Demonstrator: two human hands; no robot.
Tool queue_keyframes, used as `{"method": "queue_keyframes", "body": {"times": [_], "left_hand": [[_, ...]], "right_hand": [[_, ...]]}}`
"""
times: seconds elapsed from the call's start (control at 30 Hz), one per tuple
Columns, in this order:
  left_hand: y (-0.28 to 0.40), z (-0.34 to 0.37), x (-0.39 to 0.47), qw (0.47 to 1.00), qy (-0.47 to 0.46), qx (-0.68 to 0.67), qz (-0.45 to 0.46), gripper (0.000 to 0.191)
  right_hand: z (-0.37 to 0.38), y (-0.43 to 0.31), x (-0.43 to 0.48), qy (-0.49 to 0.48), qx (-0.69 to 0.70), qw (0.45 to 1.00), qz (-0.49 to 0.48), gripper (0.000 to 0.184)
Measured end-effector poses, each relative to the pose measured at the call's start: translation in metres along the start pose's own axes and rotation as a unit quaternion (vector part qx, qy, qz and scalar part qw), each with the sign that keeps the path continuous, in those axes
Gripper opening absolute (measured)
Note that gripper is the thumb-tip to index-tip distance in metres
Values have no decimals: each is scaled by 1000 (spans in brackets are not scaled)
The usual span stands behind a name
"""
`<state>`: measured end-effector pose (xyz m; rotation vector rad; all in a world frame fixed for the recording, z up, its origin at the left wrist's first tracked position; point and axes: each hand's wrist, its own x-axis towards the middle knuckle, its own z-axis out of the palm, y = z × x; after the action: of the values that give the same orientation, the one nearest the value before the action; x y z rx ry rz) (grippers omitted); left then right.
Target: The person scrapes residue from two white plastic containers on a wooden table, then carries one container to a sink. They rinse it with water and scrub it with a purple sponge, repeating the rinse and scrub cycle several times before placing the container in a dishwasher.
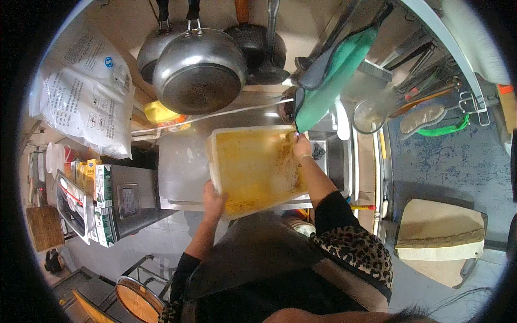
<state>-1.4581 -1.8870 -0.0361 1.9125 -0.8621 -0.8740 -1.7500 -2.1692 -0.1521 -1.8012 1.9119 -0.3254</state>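
A rectangular plastic tray [258,165] with yellow-brown stains on its face is held up in front of me, over a steel counter [181,161] and the near part of a sink [343,169]. At its lower left edge, my left hand [214,200] grips the rim. Gripping the upper right corner, my right hand [302,146] is just below the tip of a hanging green cloth [337,80]. The tray hides part of the sink and counter.
Metal pans [200,72] and a ladle [271,60] hang above the counter. A large printed plastic bag [89,97] hangs at left, above a steel cabinet [135,198] with cartons beside it. Cutting boards [442,238] stand at right.
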Motion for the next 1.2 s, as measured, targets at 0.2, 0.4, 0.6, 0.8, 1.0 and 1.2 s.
{"method": "queue_keyframes", "body": {"times": [0.2, 0.4, 0.6, 0.8, 1.0, 1.2], "left_hand": [[-27, 13, -1, 987, 8, -156, -31, 49], [-51, 5, -10, 985, -10, -167, -43, 46], [-46, 18, -16, 964, 5, -267, -3, 50], [-44, 16, -11, 967, 5, -246, -66, 45], [-39, 18, -1, 964, -21, -258, -61, 48], [-35, 15, 2, 952, -18, -301, -59, 53]], "right_hand": [[65, 47, -70, -98, -123, 987, -41, 49], [-5, 41, -75, -37, 148, 970, -189, 50], [-9, -2, -102, -200, 6, 979, 48, 41], [22, -99, -132, -278, 132, 931, -196, 42], [46, -153, -149, -708, -27, 702, -66, 32], [38, 10, -86, -506, -159, 698, -481, 26]]}}
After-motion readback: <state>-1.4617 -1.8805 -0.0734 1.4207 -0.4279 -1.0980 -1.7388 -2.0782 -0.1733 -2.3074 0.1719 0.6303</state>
